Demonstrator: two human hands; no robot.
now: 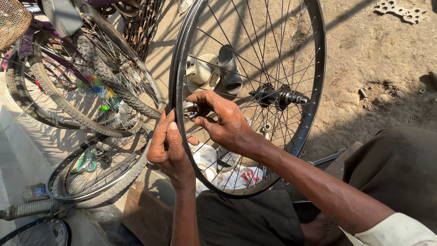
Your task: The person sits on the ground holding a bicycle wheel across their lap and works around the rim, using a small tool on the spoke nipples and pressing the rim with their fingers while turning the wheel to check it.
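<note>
A bare black bicycle wheel rim (314, 82) with thin spokes and a black hub (277, 96) stands upright in front of me, resting near my lap. My left hand (169, 148) grips the rim's left edge from outside. My right hand (221, 119) reaches through the spokes and pinches a small metal tool (190, 109) against the inner side of the rim, close to my left hand.
Several bicycle wheels with tyres (95, 82) lean at the left, one (98, 166) lying lower. A black sandal (229, 69) and a pale round part (200, 68) lie on the dirt behind the spokes. A cardboard box (145, 209) sits by my knee, with a metal plate (400, 10) far right.
</note>
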